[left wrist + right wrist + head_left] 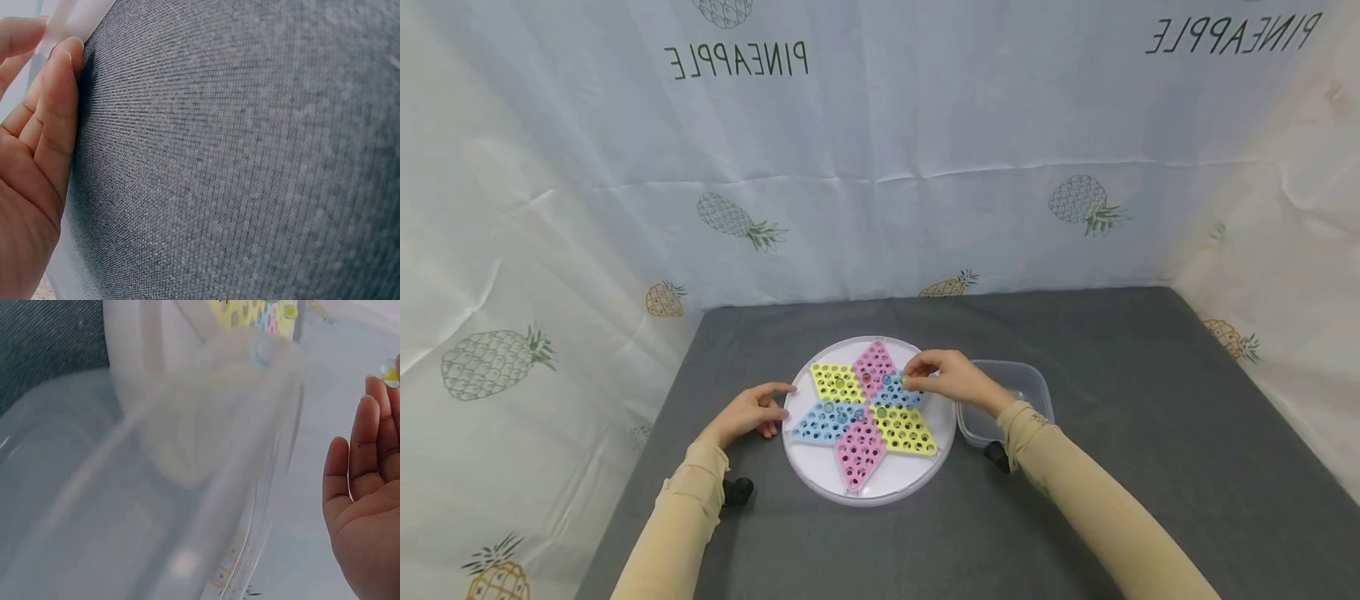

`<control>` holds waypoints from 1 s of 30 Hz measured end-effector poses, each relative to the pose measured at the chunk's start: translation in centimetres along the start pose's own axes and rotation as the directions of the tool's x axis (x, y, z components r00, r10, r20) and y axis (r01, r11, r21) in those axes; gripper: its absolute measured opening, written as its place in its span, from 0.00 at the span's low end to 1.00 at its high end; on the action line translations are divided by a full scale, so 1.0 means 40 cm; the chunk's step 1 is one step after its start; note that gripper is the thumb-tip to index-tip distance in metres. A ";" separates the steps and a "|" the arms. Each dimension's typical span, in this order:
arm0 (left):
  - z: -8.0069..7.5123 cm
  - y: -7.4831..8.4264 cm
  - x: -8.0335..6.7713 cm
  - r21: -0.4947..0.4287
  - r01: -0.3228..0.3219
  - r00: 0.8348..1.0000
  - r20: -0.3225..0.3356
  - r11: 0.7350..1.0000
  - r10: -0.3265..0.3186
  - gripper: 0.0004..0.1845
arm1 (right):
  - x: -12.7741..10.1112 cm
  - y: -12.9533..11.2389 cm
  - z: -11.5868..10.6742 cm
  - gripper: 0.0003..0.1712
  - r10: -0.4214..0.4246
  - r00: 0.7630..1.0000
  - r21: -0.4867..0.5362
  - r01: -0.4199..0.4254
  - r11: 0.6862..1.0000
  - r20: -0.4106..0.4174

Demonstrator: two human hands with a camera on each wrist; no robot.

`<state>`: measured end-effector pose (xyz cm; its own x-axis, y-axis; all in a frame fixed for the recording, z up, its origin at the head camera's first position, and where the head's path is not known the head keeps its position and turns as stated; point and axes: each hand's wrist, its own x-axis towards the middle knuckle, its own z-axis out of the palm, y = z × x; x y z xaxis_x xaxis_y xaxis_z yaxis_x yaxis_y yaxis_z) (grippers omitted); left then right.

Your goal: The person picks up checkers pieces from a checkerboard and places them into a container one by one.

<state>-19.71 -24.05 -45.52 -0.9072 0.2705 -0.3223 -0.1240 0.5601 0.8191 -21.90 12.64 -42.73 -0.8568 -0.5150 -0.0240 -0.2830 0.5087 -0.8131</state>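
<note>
- Hidden behind the right hand [951, 379]: the near-left corner of a clear plastic container [1026, 383], just right of the board and only partly in view.
- Blurred in the right wrist view: the container wall [187, 487] fills most of the picture; contents cannot be made out.
- Pinched at the right fingertips: one small greenish marble [905, 382], held over the upper right blue diamond; cut off at the picture edge in the wrist view [391, 372].
- Resting with loosely spread fingers on the left rim of the round white board [820, 475]: the left hand [752, 412], holding nothing, fingertips touching the rim [62, 19].
- Counted on the board: six diamonds in a star, two pink, two yellow, two blue.
- Marbles seated near the centre: perhaps four, too small to count surely.
- Under everything: one grey cloth table [1150, 417].
- Two sleeves, beige.
</note>
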 end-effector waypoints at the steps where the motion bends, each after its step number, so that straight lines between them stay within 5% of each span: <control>1: 0.000 -0.001 0.001 -0.001 0.000 1.000 -0.002 1.000 0.000 0.26 | -0.004 0.001 -0.004 0.11 0.001 1.000 0.006 -0.001 1.000 -0.004; 17: 0.000 0.006 0.001 0.004 0.010 1.000 -0.005 1.000 -0.010 0.26 | -0.043 0.020 -0.064 0.16 0.054 0.996 0.010 -0.053 0.999 -0.070; 30: -0.001 -0.076 0.055 0.014 0.018 0.999 -0.031 1.000 -0.017 0.28 | -0.076 0.039 -0.095 0.18 0.120 0.985 0.069 -0.112 0.991 -0.123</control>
<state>-21.37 -25.20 -48.70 -0.9170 0.2362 -0.3214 -0.1345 0.5755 0.8067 -21.38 17.63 -41.74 -0.9309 -0.3619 -0.0496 -0.1550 0.5144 -0.8434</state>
